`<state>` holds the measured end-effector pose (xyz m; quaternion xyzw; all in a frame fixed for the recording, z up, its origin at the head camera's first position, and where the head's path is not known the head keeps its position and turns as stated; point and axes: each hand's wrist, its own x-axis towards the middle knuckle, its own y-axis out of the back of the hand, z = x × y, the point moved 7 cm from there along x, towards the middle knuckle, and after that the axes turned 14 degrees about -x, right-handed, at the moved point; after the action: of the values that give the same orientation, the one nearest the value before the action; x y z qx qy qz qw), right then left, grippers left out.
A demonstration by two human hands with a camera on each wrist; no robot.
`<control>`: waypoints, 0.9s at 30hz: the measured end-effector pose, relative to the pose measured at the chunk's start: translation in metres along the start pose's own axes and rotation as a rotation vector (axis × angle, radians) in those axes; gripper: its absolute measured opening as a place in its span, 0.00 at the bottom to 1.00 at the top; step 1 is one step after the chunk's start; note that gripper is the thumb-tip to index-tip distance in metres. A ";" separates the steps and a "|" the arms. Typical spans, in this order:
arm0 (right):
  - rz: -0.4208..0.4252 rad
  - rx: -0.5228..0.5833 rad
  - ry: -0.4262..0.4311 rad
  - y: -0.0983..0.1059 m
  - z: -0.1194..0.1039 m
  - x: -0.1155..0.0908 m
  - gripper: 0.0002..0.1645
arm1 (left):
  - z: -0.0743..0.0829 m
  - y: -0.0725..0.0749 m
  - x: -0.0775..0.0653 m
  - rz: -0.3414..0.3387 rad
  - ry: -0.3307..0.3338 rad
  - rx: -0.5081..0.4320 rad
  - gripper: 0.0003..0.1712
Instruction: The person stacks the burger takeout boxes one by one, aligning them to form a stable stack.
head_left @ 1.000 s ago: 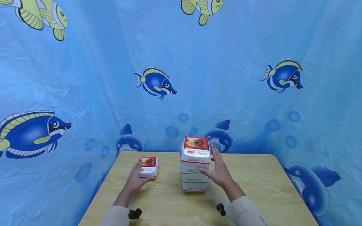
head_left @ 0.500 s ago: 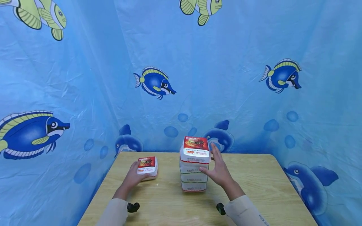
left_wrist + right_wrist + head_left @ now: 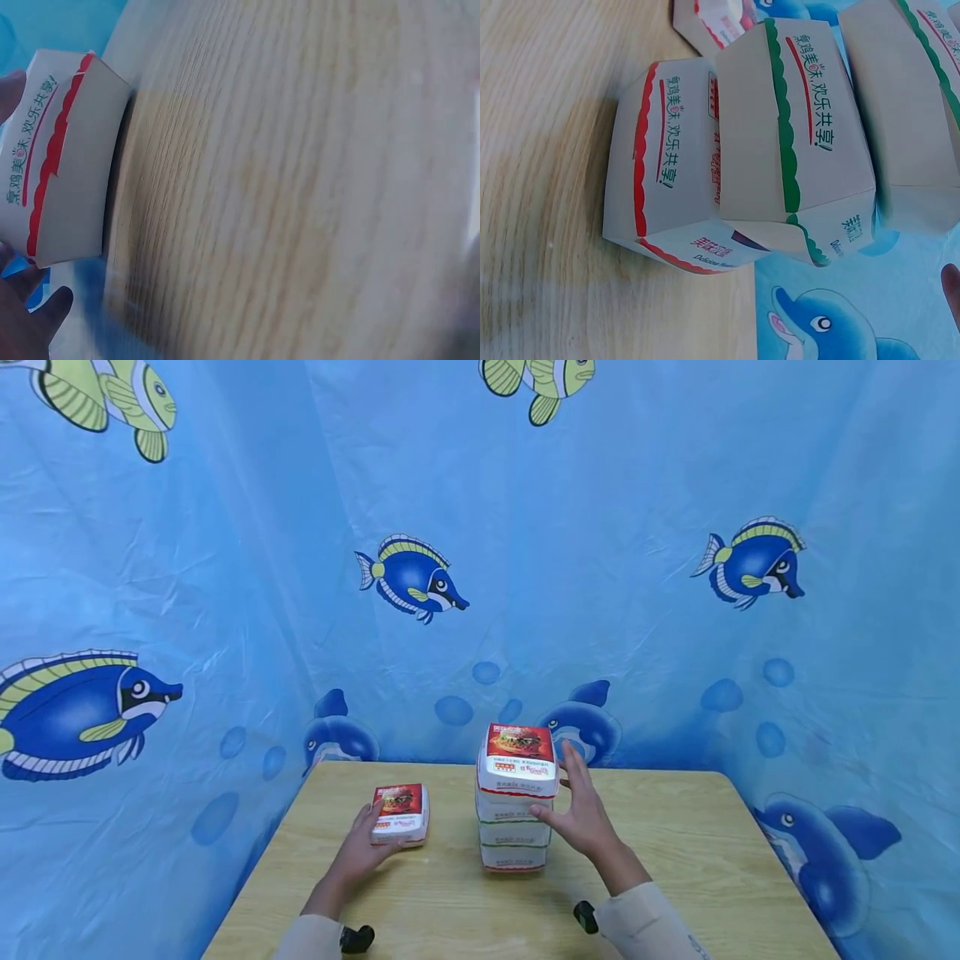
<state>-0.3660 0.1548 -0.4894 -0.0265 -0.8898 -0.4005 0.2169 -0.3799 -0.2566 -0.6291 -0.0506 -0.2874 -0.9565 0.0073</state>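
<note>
A white burger box with a red burger picture (image 3: 400, 815) is at the left of the table, gripped by my left hand (image 3: 356, 852). The thumb lies along its near side, the fingers at its left. In the left wrist view the box (image 3: 64, 161) is close to the wood; I cannot tell whether it touches. A stack of several burger boxes (image 3: 516, 797) stands mid-table. My right hand (image 3: 585, 818) is spread around the stack's upper right corner, fingers fairly straight. Red and green scalloped borders mark the boxes (image 3: 795, 127) in the right wrist view.
The wooden table (image 3: 660, 860) reaches back to a blue curtain (image 3: 645, 568) printed with fish and dolphins. Wood surface lies between the gripped box and the stack. The stacked boxes are slightly offset in the right wrist view.
My left hand first adjusts around the left burger box; then hand and box shift slightly right and toward me. The stack and my right hand stay almost still.
</note>
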 end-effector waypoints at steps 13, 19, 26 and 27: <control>-0.010 0.036 0.020 0.001 -0.001 0.001 0.66 | 0.016 -0.007 -0.038 0.020 -0.096 0.027 0.53; -0.001 0.042 0.029 0.005 0.000 0.001 0.67 | 0.017 0.008 -0.021 0.036 -0.035 0.027 0.57; -0.003 0.030 -0.003 0.007 -0.001 -0.003 0.67 | 0.011 0.016 -0.003 -0.034 0.058 -0.022 0.66; -0.007 0.029 -0.009 0.006 -0.001 -0.004 0.68 | 0.011 0.015 -0.002 -0.041 0.056 -0.024 0.66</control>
<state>-0.3609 0.1585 -0.4857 -0.0223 -0.8966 -0.3882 0.2118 -0.3766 -0.2637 -0.6121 -0.0179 -0.2765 -0.9608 -0.0050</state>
